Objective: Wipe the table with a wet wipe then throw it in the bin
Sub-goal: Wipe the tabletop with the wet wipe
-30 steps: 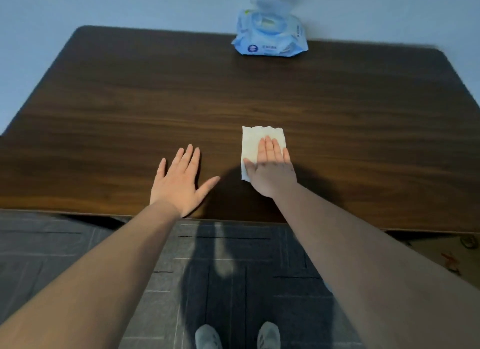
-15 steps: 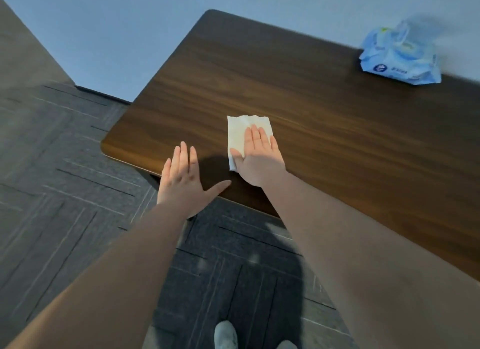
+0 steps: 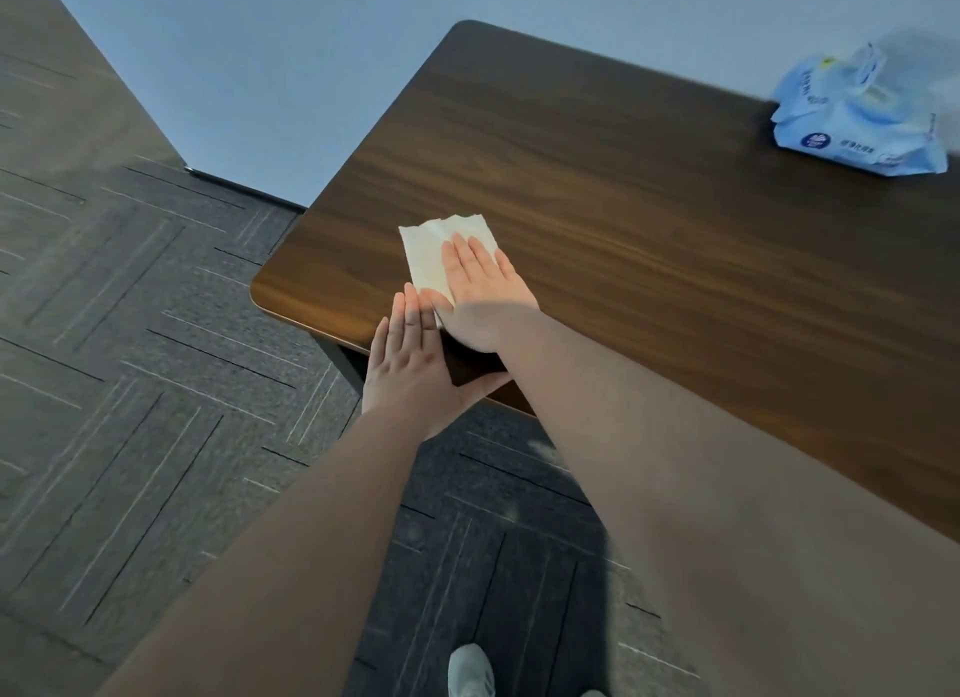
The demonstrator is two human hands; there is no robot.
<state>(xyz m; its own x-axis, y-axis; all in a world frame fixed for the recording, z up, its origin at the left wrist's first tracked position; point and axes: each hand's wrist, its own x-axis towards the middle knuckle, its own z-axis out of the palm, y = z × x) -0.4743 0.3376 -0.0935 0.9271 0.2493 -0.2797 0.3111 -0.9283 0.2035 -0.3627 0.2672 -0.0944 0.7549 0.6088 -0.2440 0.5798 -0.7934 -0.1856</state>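
A white wet wipe point(image 3: 431, 252) lies flat on the dark wooden table point(image 3: 649, 218), close to its near left corner. My right hand point(image 3: 480, 294) presses flat on the wipe, fingers together, covering its lower right part. My left hand point(image 3: 410, 364) hovers flat at the table's near edge, just left of and below my right hand, fingers straight, thumb spread, holding nothing. No bin is in view.
A blue pack of wet wipes point(image 3: 857, 119) with its lid up sits at the far right of the table by the wall. Dark grey carpet tiles point(image 3: 156, 358) cover the floor to the left. My shoe point(image 3: 470, 670) shows at the bottom.
My right hand has slid the wipe leftward along the table toward its near left corner. My left hand has left the tabletop and now sits at the edge beside my right hand.
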